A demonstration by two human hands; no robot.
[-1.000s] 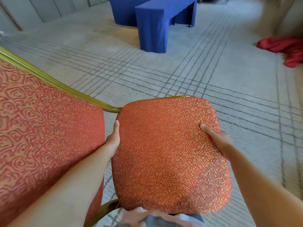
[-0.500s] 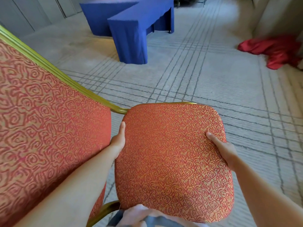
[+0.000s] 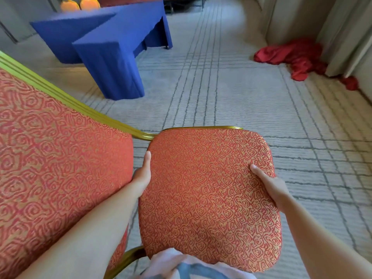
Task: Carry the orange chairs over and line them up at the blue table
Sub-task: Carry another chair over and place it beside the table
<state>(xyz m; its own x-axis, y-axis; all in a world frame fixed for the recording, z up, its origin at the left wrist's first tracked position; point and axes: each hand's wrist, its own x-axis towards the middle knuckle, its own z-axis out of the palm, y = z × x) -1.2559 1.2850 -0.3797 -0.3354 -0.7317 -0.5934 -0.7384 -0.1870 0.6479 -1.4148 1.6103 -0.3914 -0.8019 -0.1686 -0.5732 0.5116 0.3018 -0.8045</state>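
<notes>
I hold an orange patterned chair with a gold frame, lifted off the carpet and turned so its backrest fills the left of the view. My left hand grips the left edge of the seat cushion. On the right edge of the seat, my right hand grips it the same way. The blue table, draped in blue cloth, stands ahead at the upper left. Two more orange chair backs show behind it at the top edge.
A heap of red cloth lies on the carpet at the upper right, beside a beige wall and curtain. Grey carpet with dark line patterns stretches between me and the table.
The blue table has drawn nearer and slid down and left in the view, and the orange chair backs behind it have come into sight. Both hands keep the same grip on the seat.
</notes>
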